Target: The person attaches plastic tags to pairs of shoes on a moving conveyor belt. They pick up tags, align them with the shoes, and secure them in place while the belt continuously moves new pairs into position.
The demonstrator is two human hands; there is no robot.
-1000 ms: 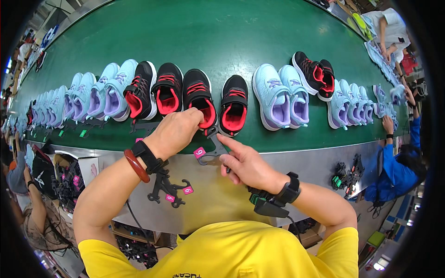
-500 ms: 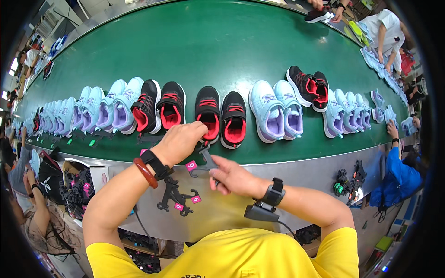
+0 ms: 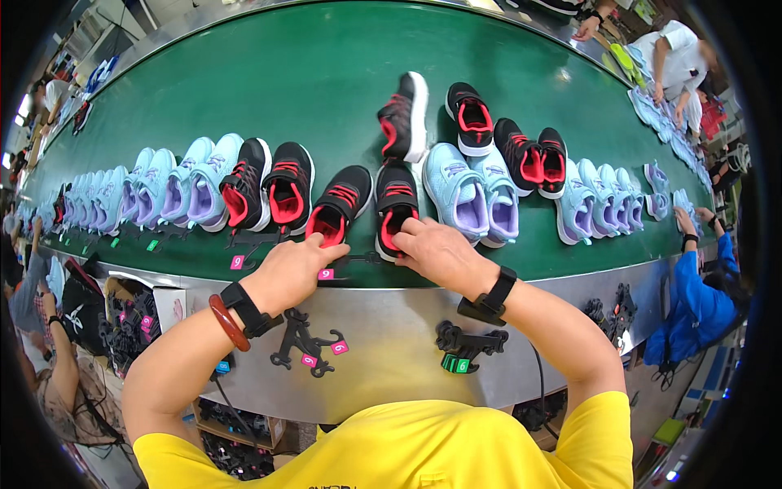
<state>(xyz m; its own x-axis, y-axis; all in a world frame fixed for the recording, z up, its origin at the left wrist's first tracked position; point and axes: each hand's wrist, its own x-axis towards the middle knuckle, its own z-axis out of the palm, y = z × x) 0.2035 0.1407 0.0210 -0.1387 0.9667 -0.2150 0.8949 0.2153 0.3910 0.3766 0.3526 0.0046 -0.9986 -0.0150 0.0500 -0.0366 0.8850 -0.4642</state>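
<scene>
A blurred shoe [image 3: 407,122] has apparently reached the green tabletop [image 3: 277,81].

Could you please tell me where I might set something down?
Bare patches: the green table beyond the left shoe row, and the steel ledge between the hanger piles. Black shoes crowd the left hand and right hand.
</scene>
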